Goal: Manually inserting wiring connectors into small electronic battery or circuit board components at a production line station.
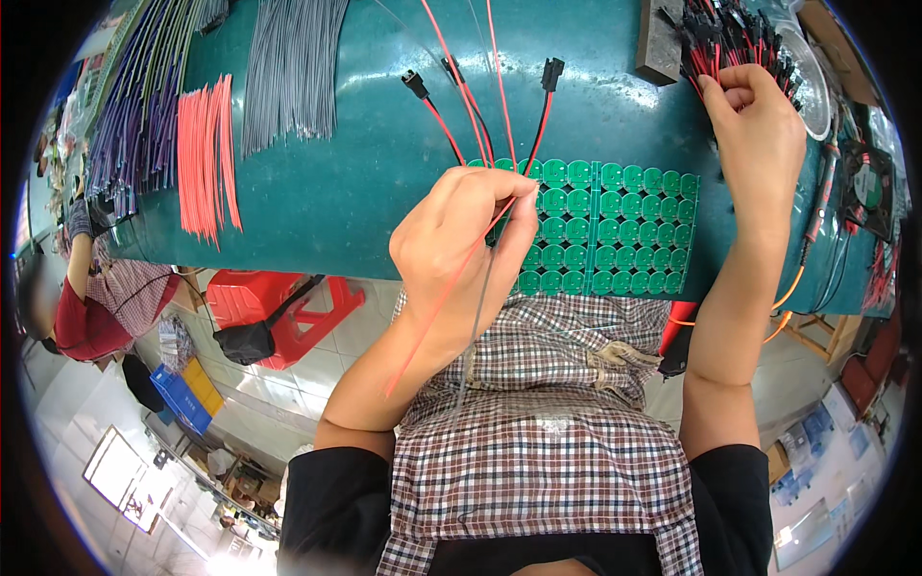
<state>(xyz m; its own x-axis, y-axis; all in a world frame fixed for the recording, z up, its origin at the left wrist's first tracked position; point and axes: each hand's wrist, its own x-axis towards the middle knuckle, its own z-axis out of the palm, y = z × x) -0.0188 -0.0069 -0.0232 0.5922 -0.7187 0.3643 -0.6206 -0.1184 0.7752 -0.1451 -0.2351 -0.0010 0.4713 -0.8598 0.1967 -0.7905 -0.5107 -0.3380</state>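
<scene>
My left hand (pixel 456 240) is closed over a green circuit board panel (pixel 643 230), pinching a bunch of wires between thumb and fingers. In that bunch are several red-and-black connector wires, whose black plugs (pixel 551 73) fan out beyond the hand. A long red wire (pixel 432 331) and a grey wire (pixel 478 302) also pass through the grip and trail toward my apron. At the far right, my right hand (pixel 764 125) reaches to a pile of red-and-black connector wires (pixel 735 34). Its thumb and fingertips close on wires at the pile's near edge; how many cannot be seen.
On the green table mat (pixel 298 206) at left lie red wires (pixel 205 158), grey wires (pixel 293 72) and purple wires (pixel 144 125). A grey block (pixel 658 43) sits beside the connector pile. A soldering iron (pixel 821 197) stands right. Another person (pixel 96 302) works far left, near a red stool (pixel 264 317).
</scene>
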